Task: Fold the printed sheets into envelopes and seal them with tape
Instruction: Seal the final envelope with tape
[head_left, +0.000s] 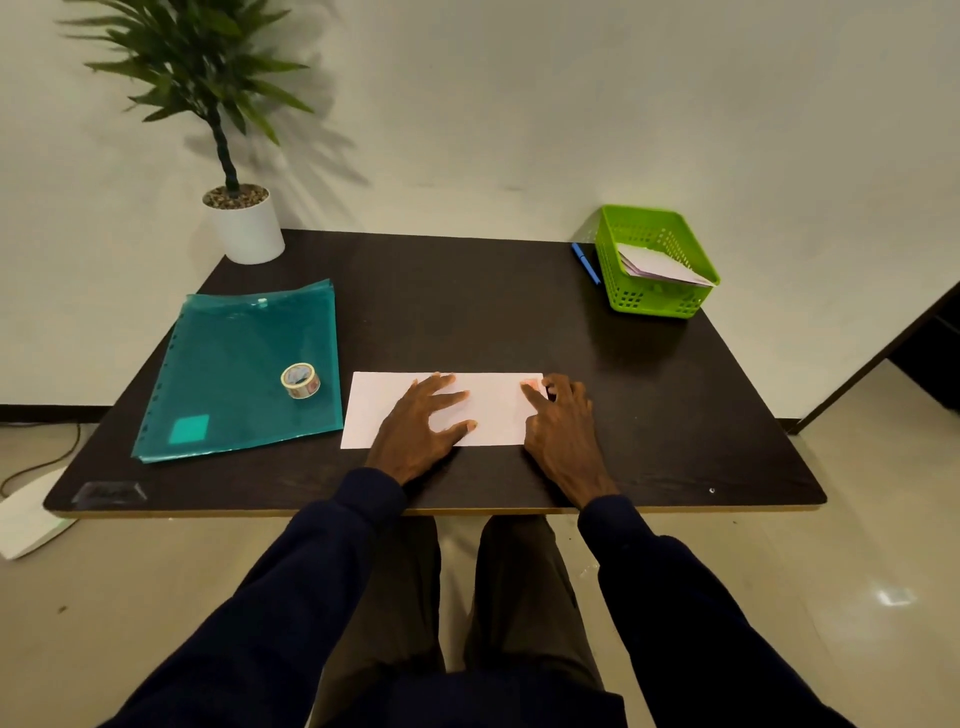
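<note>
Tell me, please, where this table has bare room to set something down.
Widest: the far middle, between the plant pot and the blue pen, beyond the sheet. Also the right side, between the basket and the right hand. Crowded: the folder with tape roll, left.

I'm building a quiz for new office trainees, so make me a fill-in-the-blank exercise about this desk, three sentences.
1. The tape roll rests on the teal plastic ____.
2. The blue pen lies on the table just left of the green ____.
3. The left hand and right hand both press on the white ____.
Missing words: folder; basket; sheet.
</note>
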